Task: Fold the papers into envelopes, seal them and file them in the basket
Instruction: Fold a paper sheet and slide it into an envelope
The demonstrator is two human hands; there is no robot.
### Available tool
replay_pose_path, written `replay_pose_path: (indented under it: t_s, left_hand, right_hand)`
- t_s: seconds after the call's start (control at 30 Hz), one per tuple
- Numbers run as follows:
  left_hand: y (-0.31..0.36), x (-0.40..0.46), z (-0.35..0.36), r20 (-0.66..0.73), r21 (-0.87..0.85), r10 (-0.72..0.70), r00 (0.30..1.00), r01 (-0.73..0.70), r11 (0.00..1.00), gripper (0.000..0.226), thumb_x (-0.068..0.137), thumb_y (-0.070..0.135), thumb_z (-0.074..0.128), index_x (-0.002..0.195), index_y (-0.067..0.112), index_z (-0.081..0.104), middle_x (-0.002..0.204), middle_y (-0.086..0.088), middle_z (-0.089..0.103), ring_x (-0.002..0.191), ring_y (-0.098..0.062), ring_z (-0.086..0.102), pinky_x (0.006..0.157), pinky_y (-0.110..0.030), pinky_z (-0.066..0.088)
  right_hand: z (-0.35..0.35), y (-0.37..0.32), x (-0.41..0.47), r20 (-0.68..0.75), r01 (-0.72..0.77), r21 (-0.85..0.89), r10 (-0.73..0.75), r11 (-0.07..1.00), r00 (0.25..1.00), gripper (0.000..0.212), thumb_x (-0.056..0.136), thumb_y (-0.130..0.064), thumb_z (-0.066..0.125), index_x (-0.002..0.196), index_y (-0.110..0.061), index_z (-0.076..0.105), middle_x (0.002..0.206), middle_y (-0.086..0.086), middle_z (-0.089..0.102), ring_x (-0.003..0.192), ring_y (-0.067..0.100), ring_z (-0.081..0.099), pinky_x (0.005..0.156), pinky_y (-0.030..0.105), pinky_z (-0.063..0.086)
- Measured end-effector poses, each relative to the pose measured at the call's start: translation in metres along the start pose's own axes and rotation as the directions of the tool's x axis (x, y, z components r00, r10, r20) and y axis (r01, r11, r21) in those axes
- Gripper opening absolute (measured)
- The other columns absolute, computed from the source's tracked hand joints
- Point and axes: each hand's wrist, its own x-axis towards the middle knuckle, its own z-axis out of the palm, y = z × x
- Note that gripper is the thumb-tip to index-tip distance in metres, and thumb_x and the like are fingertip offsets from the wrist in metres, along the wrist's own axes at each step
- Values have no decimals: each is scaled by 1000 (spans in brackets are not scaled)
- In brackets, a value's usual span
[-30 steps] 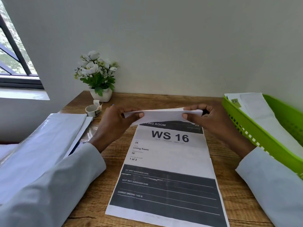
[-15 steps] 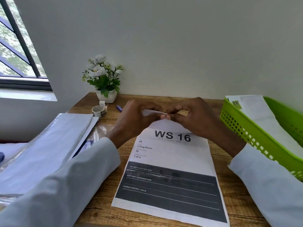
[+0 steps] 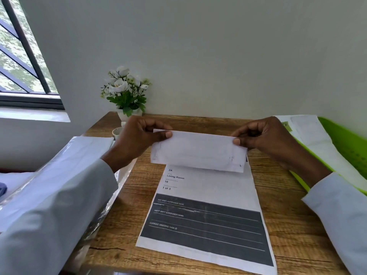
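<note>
A folded white paper point(image 3: 198, 151), envelope-shaped, is held up above the wooden table point(image 3: 282, 215). My left hand point(image 3: 139, 135) pinches its upper left corner and my right hand point(image 3: 264, 135) pinches its upper right corner. Beneath it lies a printed sheet point(image 3: 204, 215) with grey bands and the words "Living Room". The green basket point(image 3: 345, 147) stands at the right edge, with white papers point(image 3: 313, 143) leaning in it.
A potted plant with white flowers point(image 3: 125, 92) stands at the back of the table. A tape roll point(image 3: 117, 132) sits beside it, partly hidden by my left hand. A plastic-wrapped stack of papers point(image 3: 59, 175) lies on the left. A window is at the far left.
My hands met at the middle of the folded paper, then slid apart to its two ends. The paper now hangs lower and hides the "WS 16" heading.
</note>
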Motion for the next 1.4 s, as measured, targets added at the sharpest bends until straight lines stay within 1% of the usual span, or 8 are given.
replay_pose_path:
  t_s: [0.17, 0.37, 0.57, 0.73, 0.9, 1.13, 1.27, 1.4]
  left_hand:
    - [-21, 0, -4, 52, -5, -187, 981, 187, 982, 15, 76, 3, 76, 84, 15, 74, 81, 2, 76, 79, -13, 72, 65, -22, 58]
    - [-41, -4, 10, 130, 384, -239, 962, 174, 907, 20, 77, 14, 79, 96, 19, 76, 96, 11, 71, 85, -6, 63, 72, -14, 49]
    - [-38, -2, 14, 158, 504, -216, 964, 109, 856, 20, 77, 20, 80, 96, 22, 74, 97, 9, 72, 89, -8, 64, 77, -22, 52]
    - [-14, -3, 1, 160, 541, -164, 973, 52, 840, 15, 81, 24, 77, 95, 20, 74, 93, 10, 70, 86, -7, 64, 76, -21, 52]
    - [0, -22, -45, -39, 549, -115, 993, 118, 828, 8, 77, 27, 80, 78, 21, 74, 78, 10, 70, 72, -10, 65, 67, -28, 51]
    - [-25, -68, -114, -402, 490, -213, 891, 406, 771, 16, 72, 33, 85, 68, 24, 72, 77, 0, 74, 75, -21, 71, 74, -35, 57]
    - [-30, -94, -142, -522, 617, -187, 832, 520, 591, 44, 72, 61, 74, 93, 23, 73, 101, 2, 73, 97, -20, 67, 79, -31, 51]
    - [-35, -105, -149, -489, 740, -289, 823, 567, 363, 68, 68, 78, 63, 115, 29, 65, 120, 2, 65, 110, -25, 60, 74, -29, 38]
  right_hand:
    - [2, 17, 1, 41, -210, 115, 207, 971, 978, 15, 75, 4, 78, 87, -6, 76, 80, 12, 76, 75, 20, 71, 68, 28, 61]
    - [17, 30, 1, 96, -348, 2, 346, 938, 933, 13, 75, 6, 77, 84, -3, 74, 82, 15, 74, 68, 19, 66, 56, 19, 57]
    - [16, 28, 2, 69, -275, -244, 300, 930, 951, 13, 74, -6, 83, 84, -8, 75, 79, 3, 73, 69, 13, 64, 57, 17, 51]
    - [25, -7, 15, -25, -60, -397, 55, 916, 998, 13, 74, -18, 84, 85, -16, 76, 76, -2, 72, 70, 14, 66, 65, 27, 51]
    - [85, -60, 35, 206, 146, -198, -104, 969, 973, 13, 74, -13, 83, 85, -16, 77, 75, -3, 73, 66, 6, 65, 68, 23, 51]
    - [196, -103, 56, 496, 127, 77, -148, 989, 855, 18, 81, -5, 76, 98, 1, 74, 89, 12, 75, 79, 17, 71, 73, 25, 60]
    - [241, -110, 73, 496, 121, 74, -142, 990, 856, 21, 79, -9, 79, 98, 0, 73, 97, 13, 74, 91, 29, 72, 82, 37, 59]
    - [271, -105, 91, 459, 177, -29, -145, 984, 877, 26, 73, -20, 85, 94, -12, 72, 91, 3, 72, 89, 22, 69, 87, 47, 57]
